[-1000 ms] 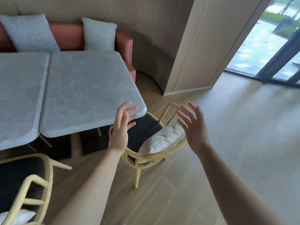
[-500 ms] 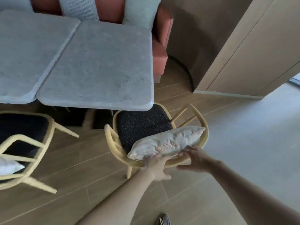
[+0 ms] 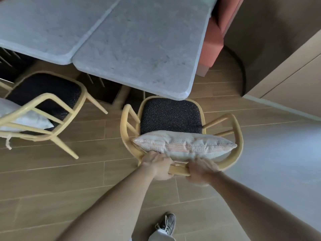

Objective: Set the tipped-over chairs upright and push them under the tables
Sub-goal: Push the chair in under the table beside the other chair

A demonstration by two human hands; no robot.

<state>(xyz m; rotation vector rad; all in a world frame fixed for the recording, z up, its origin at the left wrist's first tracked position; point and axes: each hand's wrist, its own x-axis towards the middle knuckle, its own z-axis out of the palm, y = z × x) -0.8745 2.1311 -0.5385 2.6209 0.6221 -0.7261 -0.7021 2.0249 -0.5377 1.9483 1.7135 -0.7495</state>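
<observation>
A yellow wooden chair (image 3: 238, 134) with a dark speckled seat stands upright in the middle, its front edge just under the corner of the right grey marble table (image 3: 139, 47). A pale striped cushion (image 3: 184, 145) leans against its curved backrest. My left hand (image 3: 159, 165) and my right hand (image 3: 201, 170) both grip the top rail of the backrest, side by side. A second yellow chair (image 3: 43, 105) with a cushion stands upright at the left, in front of the left grey table (image 3: 40, 26).
An orange bench sofa (image 3: 215, 40) runs behind the tables at the top right. A beige wall panel (image 3: 286, 79) juts in on the right. Wooden plank floor lies all around, and my shoe (image 3: 166, 223) shows at the bottom.
Both hands came down from mid-air and closed on the chair's backrest rail. The view tilted downward and moved closer to the chair.
</observation>
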